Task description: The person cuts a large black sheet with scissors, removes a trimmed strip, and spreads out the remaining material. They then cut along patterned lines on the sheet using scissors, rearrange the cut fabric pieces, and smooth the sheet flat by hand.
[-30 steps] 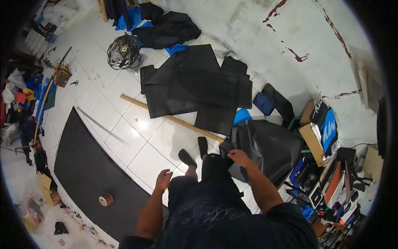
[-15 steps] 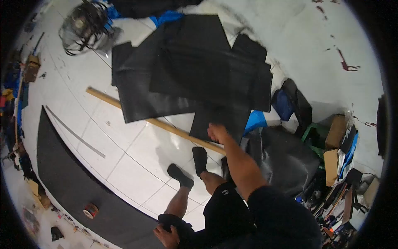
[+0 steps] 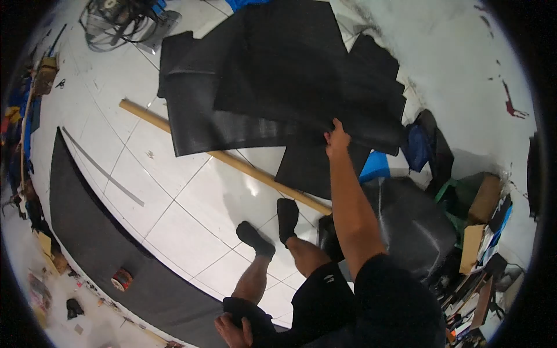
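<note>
Fingers loosely bent and apart, the left hand [image 3: 233,332] rests open on the leg of a person's black shorts [image 3: 325,290], in a workspace with a glossy white tile floor [image 3: 174,181]. Along the near left stretches a long, matte charcoal panel [image 3: 98,232], its inner edge sweeping in a smooth curve to a sharp far tip; a small red-sided spool [image 3: 122,280] sits on it. Just beside that curve lies a thin, slightly bowed grey strip [image 3: 105,172]. Dark footwear [image 3: 255,239] covers the feet below bare shins. To the right, a black sheet with a leathery sheen [image 3: 415,223] bulges in soft folds, near stacked clutter that includes a piece of tan cardboard [image 3: 471,249]. A straight tan pole [image 3: 243,166] runs diagonally across the tiles, its middle hidden beneath overlapping black sheets [image 3: 278,75]. These lie spread over the far centre of the floor, smooth and faintly shiny, with straight edges, angular corners and a deep notch at the far right. At their near edge, right of centre, the right hand [image 3: 339,141] reaches in with bent fingers touching the material; whether they pinch it cannot be told. Beyond that arm, a flat bright-blue piece [image 3: 375,166] pokes out beside a rounded navy pouch [image 3: 416,149]. At far left sits a loose tangle of black cable [image 3: 113,26]; at far right rises a pale wall [image 3: 464,69] streaked with dark red.
</note>
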The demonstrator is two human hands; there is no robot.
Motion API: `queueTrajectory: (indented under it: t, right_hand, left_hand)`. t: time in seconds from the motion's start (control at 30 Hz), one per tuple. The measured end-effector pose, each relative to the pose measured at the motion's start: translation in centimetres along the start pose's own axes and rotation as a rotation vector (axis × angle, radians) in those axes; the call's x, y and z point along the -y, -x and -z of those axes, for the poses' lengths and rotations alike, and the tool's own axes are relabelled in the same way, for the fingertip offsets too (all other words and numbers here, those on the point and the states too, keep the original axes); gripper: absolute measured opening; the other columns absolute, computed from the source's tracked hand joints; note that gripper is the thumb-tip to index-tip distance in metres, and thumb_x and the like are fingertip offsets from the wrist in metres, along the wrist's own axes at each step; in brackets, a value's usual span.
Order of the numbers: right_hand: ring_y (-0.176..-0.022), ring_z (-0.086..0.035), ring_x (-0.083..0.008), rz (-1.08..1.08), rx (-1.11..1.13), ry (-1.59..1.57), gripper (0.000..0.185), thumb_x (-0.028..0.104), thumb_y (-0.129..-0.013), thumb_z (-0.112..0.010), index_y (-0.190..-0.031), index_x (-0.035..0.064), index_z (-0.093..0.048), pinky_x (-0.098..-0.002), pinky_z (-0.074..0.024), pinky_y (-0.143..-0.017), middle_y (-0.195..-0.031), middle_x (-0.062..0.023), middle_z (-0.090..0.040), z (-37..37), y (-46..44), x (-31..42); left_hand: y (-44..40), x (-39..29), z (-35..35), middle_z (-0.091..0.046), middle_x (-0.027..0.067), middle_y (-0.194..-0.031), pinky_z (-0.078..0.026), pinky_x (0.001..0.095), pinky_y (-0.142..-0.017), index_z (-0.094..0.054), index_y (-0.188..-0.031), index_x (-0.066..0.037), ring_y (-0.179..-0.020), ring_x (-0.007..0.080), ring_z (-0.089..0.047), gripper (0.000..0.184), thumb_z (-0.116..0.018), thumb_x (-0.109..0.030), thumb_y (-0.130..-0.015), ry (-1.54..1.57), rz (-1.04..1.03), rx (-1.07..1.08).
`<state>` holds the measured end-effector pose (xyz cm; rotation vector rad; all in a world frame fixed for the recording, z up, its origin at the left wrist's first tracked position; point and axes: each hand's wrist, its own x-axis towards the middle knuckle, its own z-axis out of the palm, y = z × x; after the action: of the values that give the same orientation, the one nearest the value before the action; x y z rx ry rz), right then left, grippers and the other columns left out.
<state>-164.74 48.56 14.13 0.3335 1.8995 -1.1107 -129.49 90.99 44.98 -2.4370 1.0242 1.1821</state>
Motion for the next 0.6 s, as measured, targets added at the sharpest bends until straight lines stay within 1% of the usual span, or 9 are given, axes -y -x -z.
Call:
queueTrajectory:
  t: [0.07, 0.13, 0.23, 0.33, 0.4, 0.47, 0.53, 0.57, 0.6]
  right_hand:
    - [-0.090, -0.056, -0.0212, 0.351, 0.076, -0.082, 0.046, 0.026, -0.079, -0.070, -0.111, -0.0045, -0.058, -0.0327, -0.0484, -0.076, -0.105, -0.0141, -0.058, 1.0, 8.9, 4.1]
    - [-0.104, -0.053, -0.0226, 0.571, 0.091, 0.054, 0.052, 0.026, -0.079, -0.071, -0.117, -0.0052, -0.055, -0.0343, -0.0456, -0.087, -0.122, -0.0141, -0.054, 4.1, 13.1, 7.6]
    - [-0.111, -0.050, -0.0228, 0.806, 0.193, 0.035, 0.057, 0.024, -0.077, -0.073, -0.121, -0.0057, -0.053, -0.0348, -0.0395, -0.097, -0.124, -0.0119, -0.053, 7.3, 26.3, 14.9]
    - [-0.108, -0.053, -0.0238, 0.984, 0.181, 0.005, 0.055, 0.019, -0.073, -0.076, -0.118, -0.0062, -0.055, -0.0352, -0.0402, -0.097, -0.116, -0.0136, -0.058, 12.0, 35.2, 21.6]
    - [-0.102, -0.057, -0.0251, 1.226, 0.223, 0.095, 0.057, 0.022, -0.072, -0.075, -0.117, -0.0068, -0.056, -0.0351, -0.0435, -0.093, -0.113, -0.0144, -0.060, 15.7, 39.4, 27.3]
    - [-0.097, -0.060, -0.0267, 1.067, 0.128, 0.151, 0.054, 0.025, -0.072, -0.073, -0.113, -0.0071, -0.059, -0.0362, -0.0470, -0.089, -0.111, -0.0149, -0.061, 19.1, 46.8, 32.6]
    - [-0.099, -0.061, -0.0276, 0.954, 0.165, -0.099, 0.050, 0.027, -0.075, -0.068, -0.110, -0.0077, -0.061, -0.0373, -0.0487, -0.088, -0.114, -0.0165, -0.061, 23.1, 49.8, 37.0]
    - [-0.100, -0.060, -0.0280, 1.022, 0.291, -0.078, 0.050, 0.024, -0.075, -0.068, -0.112, -0.0077, -0.060, -0.0375, -0.0486, -0.089, -0.114, -0.0176, -0.060, 27.1, 49.4, 40.7]
    - [-0.102, -0.059, -0.0285, 1.110, 0.340, -0.104, 0.051, 0.024, -0.074, -0.068, -0.113, -0.0075, -0.060, -0.0376, -0.0482, -0.090, -0.114, -0.0185, -0.060, 28.5, 51.7, 42.1]
  left_hand:
    - [0.2, 0.9, -0.9, -0.048, 0.0267, -0.103, -0.036, 0.0543, -0.091, -0.046, -0.112, 0.005, -0.102, 0.0437, -0.044, 0.048, -0.063, -0.027, -0.080, -0.072, -0.131, -0.037]
    - [0.4, 0.5, -1.2, -0.048, 0.0248, -0.103, -0.037, 0.0518, -0.090, -0.050, -0.108, 0.003, -0.102, 0.0418, -0.046, 0.048, -0.065, -0.030, -0.077, -0.061, -0.140, -0.058]
    - [1.0, -0.9, -0.3, -0.050, 0.0234, -0.104, -0.041, 0.0500, -0.088, -0.053, -0.105, 0.001, -0.101, 0.0408, -0.049, 0.047, -0.066, -0.032, -0.075, -0.038, -0.144, -0.039]
    - [2.9, -1.1, 0.2, -0.052, 0.0249, -0.105, -0.044, 0.0511, -0.086, -0.054, -0.107, 0.000, -0.101, 0.0423, -0.052, 0.047, -0.066, -0.034, -0.077, 0.008, -0.165, 0.041]
    - [2.8, -0.9, 0.7, -0.054, 0.0271, -0.108, -0.046, 0.0517, -0.085, -0.054, -0.110, 0.001, -0.102, 0.0437, -0.054, 0.049, -0.064, -0.036, -0.079, 0.004, -0.216, 0.123]
    - [3.0, -0.7, 1.1, -0.056, 0.0287, -0.114, -0.047, 0.0503, -0.088, -0.053, -0.117, 0.000, -0.106, 0.0434, -0.055, 0.053, -0.061, -0.039, -0.081, -0.019, -0.217, 0.200]
    - [1.3, -1.0, 2.0, -0.056, 0.0248, -0.118, -0.045, 0.0469, -0.093, -0.055, -0.118, -0.003, -0.111, 0.0402, -0.053, 0.051, -0.059, -0.039, -0.083, 0.072, -0.355, 0.274]
    - [1.3, -2.2, 3.6, -0.059, 0.0241, -0.109, -0.047, 0.0484, -0.088, -0.059, -0.113, -0.005, -0.102, 0.0425, -0.056, 0.043, -0.062, -0.037, -0.084, 0.119, -0.357, 0.206]
    - [0.6, -3.3, 5.4, -0.059, 0.0238, -0.109, -0.047, 0.0475, -0.087, -0.059, -0.112, -0.004, -0.102, 0.0411, -0.057, 0.043, -0.062, -0.037, -0.085, 0.130, -0.377, 0.139]
